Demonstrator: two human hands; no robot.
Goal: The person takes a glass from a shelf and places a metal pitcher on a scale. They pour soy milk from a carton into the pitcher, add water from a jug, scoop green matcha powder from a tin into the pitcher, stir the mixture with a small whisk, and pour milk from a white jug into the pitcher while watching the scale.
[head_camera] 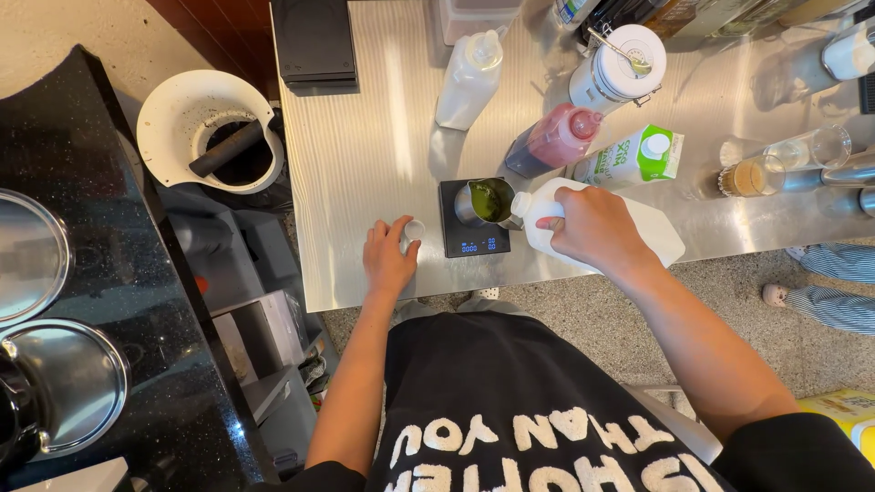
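Observation:
My right hand (597, 230) grips a white plastic jug (656, 235), tipped so its open neck points at a small metal pitcher (486, 200) with green liquid inside. The pitcher stands on a black digital scale (474, 239) with a lit blue display. My left hand (387, 260) rests on the steel counter (365, 137) just left of the scale, its fingers pinching a small white cap (414, 229).
Behind the scale stand a red squeeze bottle (556, 138), a white squeeze bottle (468, 80), a green and white carton (633, 157), a white canister (618, 66) and glasses (752, 177). A white knock bin (210, 132) sits left of the counter. Another person's feet (825, 292) are at right.

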